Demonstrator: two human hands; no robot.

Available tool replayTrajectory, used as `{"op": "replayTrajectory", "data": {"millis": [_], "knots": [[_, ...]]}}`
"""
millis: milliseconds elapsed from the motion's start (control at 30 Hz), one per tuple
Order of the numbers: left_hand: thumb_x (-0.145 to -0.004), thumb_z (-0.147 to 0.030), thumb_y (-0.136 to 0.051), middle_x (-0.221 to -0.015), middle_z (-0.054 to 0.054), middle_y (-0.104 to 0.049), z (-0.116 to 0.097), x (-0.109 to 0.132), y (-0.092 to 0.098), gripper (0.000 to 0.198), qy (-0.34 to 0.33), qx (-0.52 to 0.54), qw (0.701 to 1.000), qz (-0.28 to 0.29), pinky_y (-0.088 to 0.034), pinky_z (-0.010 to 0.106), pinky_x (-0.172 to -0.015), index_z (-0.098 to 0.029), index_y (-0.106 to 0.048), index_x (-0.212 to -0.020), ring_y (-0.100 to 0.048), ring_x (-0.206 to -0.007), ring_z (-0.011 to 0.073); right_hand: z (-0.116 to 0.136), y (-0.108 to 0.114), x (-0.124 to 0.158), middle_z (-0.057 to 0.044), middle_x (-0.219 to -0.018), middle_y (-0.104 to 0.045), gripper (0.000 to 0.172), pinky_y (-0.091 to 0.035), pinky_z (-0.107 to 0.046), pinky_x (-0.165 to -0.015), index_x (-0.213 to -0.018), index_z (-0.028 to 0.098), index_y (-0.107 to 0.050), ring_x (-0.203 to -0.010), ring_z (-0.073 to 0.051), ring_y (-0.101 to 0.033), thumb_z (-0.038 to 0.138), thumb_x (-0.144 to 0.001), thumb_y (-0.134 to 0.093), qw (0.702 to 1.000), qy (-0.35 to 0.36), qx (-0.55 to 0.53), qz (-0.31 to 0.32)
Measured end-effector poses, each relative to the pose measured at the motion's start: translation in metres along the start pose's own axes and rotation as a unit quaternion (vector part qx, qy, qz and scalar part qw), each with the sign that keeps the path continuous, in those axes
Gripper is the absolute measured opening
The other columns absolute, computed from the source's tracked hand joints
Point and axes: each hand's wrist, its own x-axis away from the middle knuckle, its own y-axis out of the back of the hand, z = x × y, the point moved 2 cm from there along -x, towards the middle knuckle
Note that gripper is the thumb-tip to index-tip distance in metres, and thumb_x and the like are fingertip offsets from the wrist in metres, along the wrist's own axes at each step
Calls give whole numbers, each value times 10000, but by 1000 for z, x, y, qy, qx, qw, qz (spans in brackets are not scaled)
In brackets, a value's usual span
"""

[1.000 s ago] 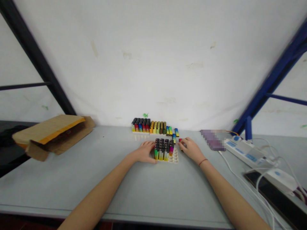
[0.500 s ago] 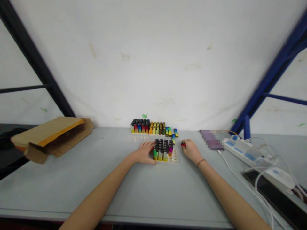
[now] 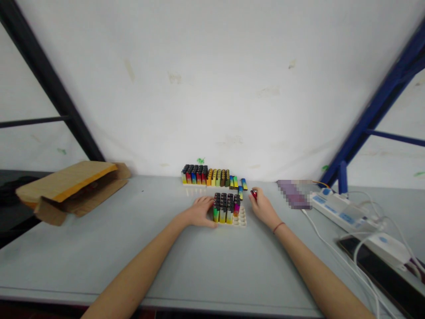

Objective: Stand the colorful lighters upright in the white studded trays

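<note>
A white tray (image 3: 241, 220) with round slots stands near the middle of the table, and upright lighters (image 3: 222, 214) with black tops fill its left part. My left hand (image 3: 200, 213) rests at the tray's left side, thumb and fingers spread around the corner. To the right of the tray, my right hand (image 3: 262, 207) is closed on a red lighter (image 3: 254, 194) held at the fingertips. Further back are a block of dark-topped lighters (image 3: 194, 177) and a block of yellow, green and brown ones (image 3: 218, 177). Several loose blue-yellow lighters (image 3: 244, 184) lie beside them.
An open cardboard box (image 3: 73, 186) lies at the left. On the right are a white power strip (image 3: 345, 215) with cables, a black phone (image 3: 381, 274) and a blurred purple item (image 3: 294, 193). A white wall (image 3: 212, 88) stands behind the table (image 3: 199, 270).
The red lighter has turned and more of it shows between my right fingers, which have lifted slightly. My left hand has stayed at the tray.
</note>
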Motion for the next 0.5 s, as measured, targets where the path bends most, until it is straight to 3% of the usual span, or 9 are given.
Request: {"op": "replayTrajectory", "data": {"millis": [100, 200, 333, 500], "knots": [[-603, -552, -745, -1400, 161, -435, 1, 0, -1, 890, 1, -2, 1000, -1, -251, 498, -1097, -156, -431, -1336, -394, -1272, 392, 3, -2, 0, -113, -891, -646, 277, -438, -322, -755, -958, 152, -550, -816, -222, -597, 352, -910, -363, 997, 55, -50, 13], [-610, -553, -739, -1400, 151, -437, 1, 0, -1, 878, 3, -7, 1000, 2, -249, 492, -1097, -168, -432, -1337, -393, -1274, 386, 9, -3, 2, -39, -781, -615, 285, -430, -293, -681, -937, 183, -539, -699, -184, -559, 417, -906, -379, 990, 54, -133, -12], [-613, -559, -733, -1401, 154, -436, 1, 0, -1, 882, 0, -7, 1000, 0, -257, 490, -1095, -159, -433, -1340, -387, -1278, 389, 14, -6, 7, 16, -650, -526, 355, -393, -260, -584, -790, 208, -496, -607, -154, -485, 535, -886, -398, 970, -23, -217, -104], [-606, -543, -741, -1417, 146, -424, 0, 0, -1, 883, 8, -8, 1000, 3, -252, 496, -1099, -162, -437, -1342, -367, -1292, 397, 11, -18, 10, 62, -450, -309, 489, -264, -249, -426, -564, 236, -364, -424, -114, -304, 616, -870, -338, 930, -141, -334, -56]]}}
